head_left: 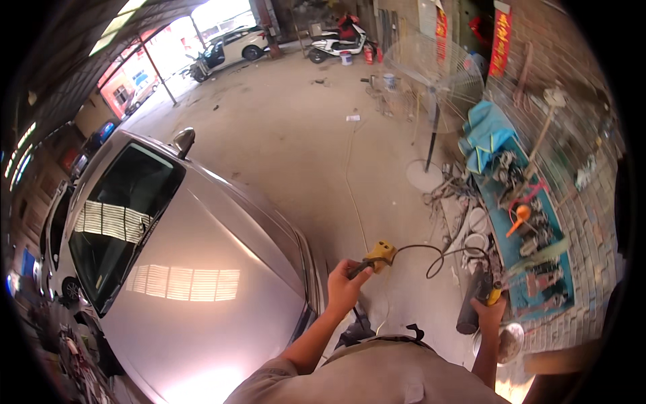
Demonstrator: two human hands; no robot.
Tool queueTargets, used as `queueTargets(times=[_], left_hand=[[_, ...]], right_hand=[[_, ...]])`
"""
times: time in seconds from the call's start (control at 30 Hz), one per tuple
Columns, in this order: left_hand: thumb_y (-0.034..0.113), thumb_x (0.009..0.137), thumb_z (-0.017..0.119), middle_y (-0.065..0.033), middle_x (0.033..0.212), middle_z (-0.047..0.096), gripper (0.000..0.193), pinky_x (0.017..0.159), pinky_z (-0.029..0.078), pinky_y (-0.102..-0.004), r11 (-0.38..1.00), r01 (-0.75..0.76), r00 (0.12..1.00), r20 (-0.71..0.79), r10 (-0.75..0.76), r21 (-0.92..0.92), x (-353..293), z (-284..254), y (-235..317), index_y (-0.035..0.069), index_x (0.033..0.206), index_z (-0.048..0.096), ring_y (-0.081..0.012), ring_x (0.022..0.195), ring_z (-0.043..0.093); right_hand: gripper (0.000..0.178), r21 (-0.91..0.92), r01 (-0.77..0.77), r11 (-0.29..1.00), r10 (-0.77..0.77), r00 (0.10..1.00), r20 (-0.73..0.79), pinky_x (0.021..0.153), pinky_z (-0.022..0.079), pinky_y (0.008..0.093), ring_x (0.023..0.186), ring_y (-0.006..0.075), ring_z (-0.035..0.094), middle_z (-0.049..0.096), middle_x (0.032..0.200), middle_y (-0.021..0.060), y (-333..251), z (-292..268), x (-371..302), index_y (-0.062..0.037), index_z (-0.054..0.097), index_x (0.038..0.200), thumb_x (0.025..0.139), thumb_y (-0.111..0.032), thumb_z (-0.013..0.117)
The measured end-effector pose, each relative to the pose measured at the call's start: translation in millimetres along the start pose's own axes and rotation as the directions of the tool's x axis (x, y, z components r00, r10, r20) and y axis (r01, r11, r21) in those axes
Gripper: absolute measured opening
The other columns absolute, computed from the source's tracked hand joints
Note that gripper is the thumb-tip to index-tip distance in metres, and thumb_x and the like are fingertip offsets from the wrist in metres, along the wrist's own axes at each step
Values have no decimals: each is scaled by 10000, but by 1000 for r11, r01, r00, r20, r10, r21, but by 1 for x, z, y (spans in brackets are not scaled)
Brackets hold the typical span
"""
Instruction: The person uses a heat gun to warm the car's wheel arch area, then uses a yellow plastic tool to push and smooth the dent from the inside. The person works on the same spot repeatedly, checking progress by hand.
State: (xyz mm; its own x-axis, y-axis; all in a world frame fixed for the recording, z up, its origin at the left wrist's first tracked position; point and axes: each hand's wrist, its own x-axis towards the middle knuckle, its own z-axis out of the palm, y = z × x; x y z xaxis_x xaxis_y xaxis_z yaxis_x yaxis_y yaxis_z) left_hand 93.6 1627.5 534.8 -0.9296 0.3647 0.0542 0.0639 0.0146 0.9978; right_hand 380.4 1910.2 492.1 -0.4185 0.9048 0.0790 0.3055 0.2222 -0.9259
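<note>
L hand (344, 284) fingers clamped on yellow plug (381, 254) w/ cable (431, 259); R hand (490, 311) grips, probably, a dark power tool (471, 303).

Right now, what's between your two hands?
In the head view, a black cord loops from the yellow plug in the left hand toward the dark tool in the right hand. Beneath it shows bare concrete floor.

Yellow plug block (381, 254) on a black cable (431, 259), raised beside the silver car; dark cylindrical power tool (473, 303) with yellow trim, held upright.
</note>
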Motion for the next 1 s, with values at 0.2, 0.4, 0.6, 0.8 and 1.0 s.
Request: queueTargets(times=[0.2,0.4,0.6,0.8,1.0], left_hand=[[194,865,808,-43,743,666,275,613,434,-263,997,37,994,105,-43,66,153,26,0,-9,923,632,-78,682,547],[227,860,806,-36,718,629,291,615,431,-274,993,-10,996,88,-1,118,290,47,16,-3,935,645,-90,664,527],[234,862,797,-65,719,618,293,628,440,-290,984,22,999,-44,-14,179,416,63,-2,-3,929,639,-101,678,536],[234,879,800,-16,747,633,285,620,428,-269,992,40,964,-267,-8,116,524,41,5,0,930,645,-67,710,525],[205,875,809,-15,773,669,261,625,424,-239,994,110,846,-523,-100,-13,633,12,4,-9,924,668,-60,712,528]], right_hand=[[437,129,-57,990,39,990,137,769,527,333,796,159,620,648,911,18,-51,102,102,-21,641,981,607,-1,868],[834,122,-190,974,133,920,369,933,504,357,1033,231,599,563,1166,105,-32,211,237,-9,414,1290,573,37,837],[809,175,-179,968,38,796,604,930,515,383,1011,242,611,582,1138,106,-12,350,411,5,425,1257,559,51,831],[706,203,7,979,-166,603,780,927,521,379,980,229,638,622,1089,93,-87,489,557,18,498,1212,588,42,827],[572,87,247,965,-213,547,810,774,514,365,855,185,611,646,982,69,-164,601,660,-1,603,1061,570,-77,887]])
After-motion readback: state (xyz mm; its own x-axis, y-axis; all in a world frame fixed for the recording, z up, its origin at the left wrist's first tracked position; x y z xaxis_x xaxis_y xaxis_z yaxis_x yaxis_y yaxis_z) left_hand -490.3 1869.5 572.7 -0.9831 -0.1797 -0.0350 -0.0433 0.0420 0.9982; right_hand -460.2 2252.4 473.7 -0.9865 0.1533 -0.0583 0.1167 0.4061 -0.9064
